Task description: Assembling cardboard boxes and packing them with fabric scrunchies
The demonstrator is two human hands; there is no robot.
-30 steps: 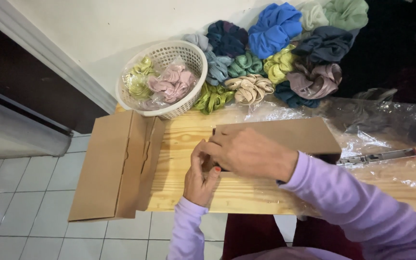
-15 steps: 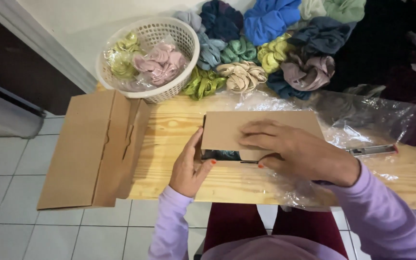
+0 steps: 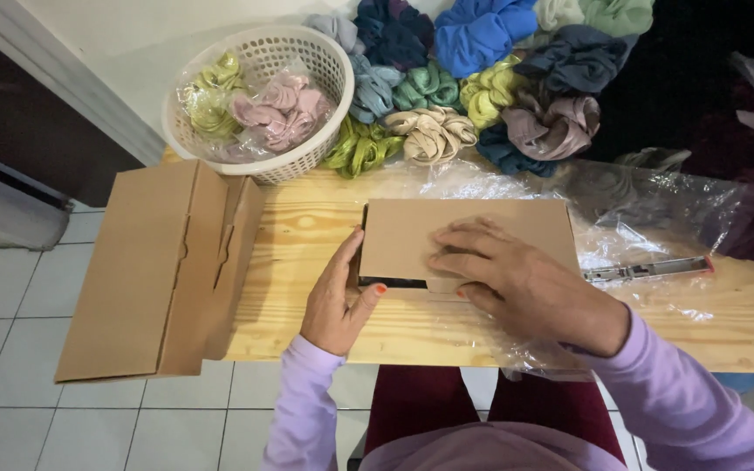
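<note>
Seen from above, a wooden worktop (image 3: 325, 227) sits over a tiled floor. At far left, an open, unfolded cardboard box (image 3: 154, 270) hangs partly over the worktop's edge. Behind it, a white plastic basket (image 3: 259, 100) holds bagged scrunchies. At centre lies a small flat cardboard box (image 3: 469, 240), its lid almost shut, a dark gap showing along the front. The left hand (image 3: 338, 296) braces the box's left end, fingers curved against its side, thumb at the front corner. The right hand (image 3: 517, 279) lies flat on the lid, fingers spread, pressing rather than clamped. Behind, loose scrunchies (image 3: 482, 78) are heaped in many colours. To the right, crinkled clear plastic (image 3: 647, 196) and a metal stapler (image 3: 647, 269).

Risk, as a judgement: uneven pressure could crease the lid, or the box could slide on the plastic.
</note>
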